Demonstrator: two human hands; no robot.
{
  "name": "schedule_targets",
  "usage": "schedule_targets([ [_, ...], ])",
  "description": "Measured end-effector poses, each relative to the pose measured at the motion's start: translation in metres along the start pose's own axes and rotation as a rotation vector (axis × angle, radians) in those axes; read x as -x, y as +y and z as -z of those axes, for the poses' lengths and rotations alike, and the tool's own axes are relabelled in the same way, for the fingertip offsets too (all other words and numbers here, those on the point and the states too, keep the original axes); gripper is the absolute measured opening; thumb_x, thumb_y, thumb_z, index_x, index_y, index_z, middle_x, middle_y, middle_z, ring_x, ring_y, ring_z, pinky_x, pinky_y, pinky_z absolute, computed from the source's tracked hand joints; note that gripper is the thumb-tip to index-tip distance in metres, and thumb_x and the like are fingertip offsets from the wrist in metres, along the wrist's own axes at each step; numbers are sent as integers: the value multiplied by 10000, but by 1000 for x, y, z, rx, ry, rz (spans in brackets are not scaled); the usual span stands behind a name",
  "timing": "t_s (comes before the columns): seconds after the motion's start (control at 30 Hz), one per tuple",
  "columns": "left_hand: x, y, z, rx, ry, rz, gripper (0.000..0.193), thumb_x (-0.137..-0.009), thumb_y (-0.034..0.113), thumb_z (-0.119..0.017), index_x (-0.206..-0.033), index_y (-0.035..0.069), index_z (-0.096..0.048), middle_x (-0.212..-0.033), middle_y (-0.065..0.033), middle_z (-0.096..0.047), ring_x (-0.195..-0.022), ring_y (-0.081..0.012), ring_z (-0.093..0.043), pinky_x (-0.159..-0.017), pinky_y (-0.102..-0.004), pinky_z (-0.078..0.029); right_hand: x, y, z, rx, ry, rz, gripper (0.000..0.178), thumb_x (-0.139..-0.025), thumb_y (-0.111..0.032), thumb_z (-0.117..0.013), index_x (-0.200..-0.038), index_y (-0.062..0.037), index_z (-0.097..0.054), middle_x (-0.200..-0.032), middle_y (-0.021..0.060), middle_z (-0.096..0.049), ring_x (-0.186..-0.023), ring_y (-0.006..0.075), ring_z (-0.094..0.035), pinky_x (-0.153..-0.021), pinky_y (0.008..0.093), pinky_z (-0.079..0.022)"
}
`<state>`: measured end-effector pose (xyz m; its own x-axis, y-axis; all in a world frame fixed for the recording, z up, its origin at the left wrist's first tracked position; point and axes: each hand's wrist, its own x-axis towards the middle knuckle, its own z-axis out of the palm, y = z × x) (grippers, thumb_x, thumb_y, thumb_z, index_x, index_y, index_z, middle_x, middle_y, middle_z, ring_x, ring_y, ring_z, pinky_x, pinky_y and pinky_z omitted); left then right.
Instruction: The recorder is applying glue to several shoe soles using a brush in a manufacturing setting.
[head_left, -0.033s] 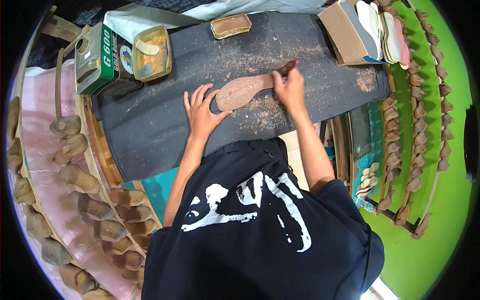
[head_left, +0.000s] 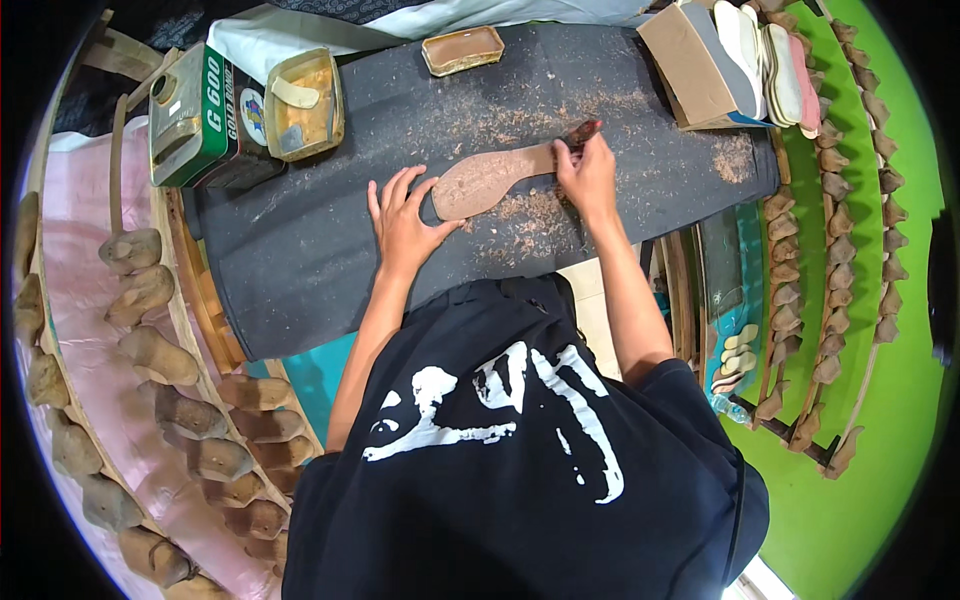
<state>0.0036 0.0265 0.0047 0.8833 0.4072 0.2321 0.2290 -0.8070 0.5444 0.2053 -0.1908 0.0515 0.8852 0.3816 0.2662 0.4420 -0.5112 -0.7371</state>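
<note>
A brown shoe sole [head_left: 480,185] lies flat on the dark cloth, its wide toe end to the left and its narrow end to the right. My left hand [head_left: 402,222] rests on the cloth with fingers spread, thumb and forefinger touching the edges of the toe end. At the narrow end, my right hand [head_left: 588,178] is closed round a dark tool with a red end [head_left: 585,131]; its working part is hidden by the hand, so its kind cannot be told. Brown shavings [head_left: 530,208] lie along the sole's near edge.
At the back left stand a green-and-white metal can [head_left: 205,125] and a tub with smeared yellowish contents [head_left: 305,120]. A shallow brown-filled container [head_left: 462,50] is at the back. Cardboard box [head_left: 690,65] and insoles [head_left: 785,75] stand back right. Racks of shoe lasts [head_left: 160,357] flank the table.
My right hand has shifted slightly right with the tool, and the sole's narrow end shows a little more. My left hand stays at the toe end.
</note>
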Motion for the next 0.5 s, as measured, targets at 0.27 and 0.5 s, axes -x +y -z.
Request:
schedule_targets([
  [0.27,-3,-5,-8,-12,26,-22,727,-610,476,-958,-1226,155,-741,-1438,-31,-607,-1422,-240,-495,-1261,-592,-166,59,-79,-66,-38,-306,401,239,-769,-11,-720,-976,-69,-614,-957,165,-634,-931,405,-652,-808,510,-542],
  [0.5,-1,-3,-4,-20,32,-20,734,-606,492,-958,-1221,152,-745,-1438,-35,-609,-1420,-241,-497,-1259,-596,-167,28,-30,-47,-67,-124,53,290,-885,-206,-783,-1026,27,-686,-876,219,-715,-756,379,-704,-713,455,-575],
])
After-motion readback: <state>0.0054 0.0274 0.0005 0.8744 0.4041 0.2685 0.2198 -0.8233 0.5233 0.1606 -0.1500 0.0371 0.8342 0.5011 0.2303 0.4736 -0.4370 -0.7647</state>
